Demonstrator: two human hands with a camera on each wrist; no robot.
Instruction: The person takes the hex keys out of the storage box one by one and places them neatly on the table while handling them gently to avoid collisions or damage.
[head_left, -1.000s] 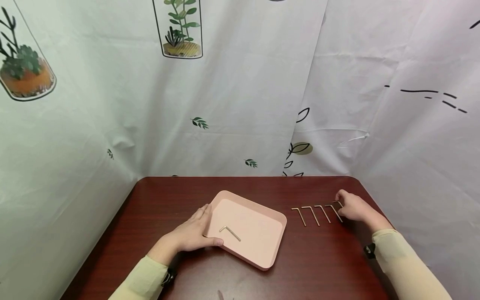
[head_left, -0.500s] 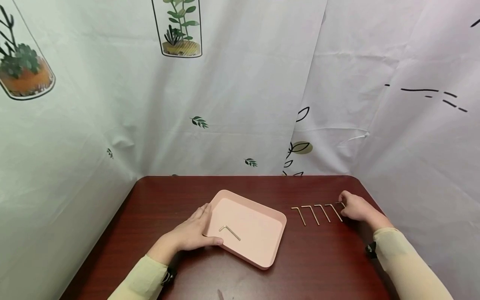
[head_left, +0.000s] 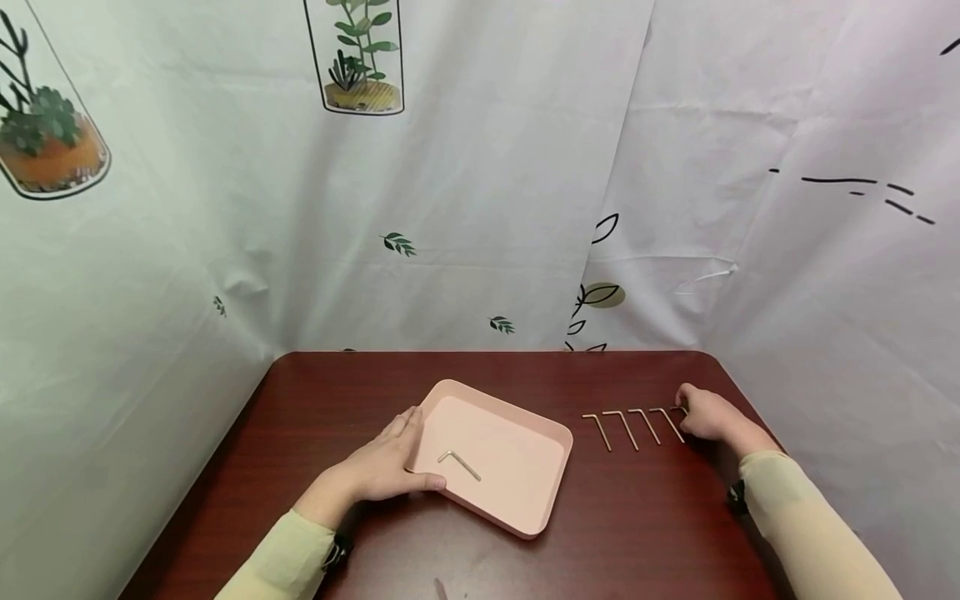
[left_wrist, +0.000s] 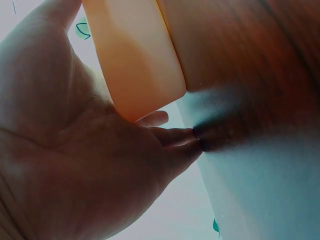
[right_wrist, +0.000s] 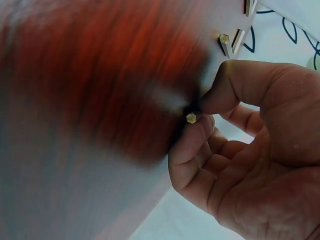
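My left hand point(head_left: 378, 471) rests against the left corner of a pink tray point(head_left: 510, 450). Its fairly straight fingers lie along the outer wall, and the thumb touches the near rim. In the left wrist view, the fingertips of this hand point(left_wrist: 95, 150) reach the table beside the tray wall point(left_wrist: 140, 55). One L-shaped hex key point(head_left: 466, 467) lies inside the tray. At the table's right, my right hand point(head_left: 708, 414) pinches another hex key point(right_wrist: 191, 118) between thumb and fingers, its hexagonal end showing; the hand hides most of it.
Several hex keys point(head_left: 627, 432) lie in a slanted row between the tray and my right hand, the nearest one point(head_left: 672, 426) close to the fingers. The dark red table point(head_left: 637, 517) ends at a patterned white curtain point(head_left: 480, 208) at the back and sides.
My right hand has shifted slightly to the right, then a little back left, staying low at the row's right end. The left hand and tray have not visibly moved.
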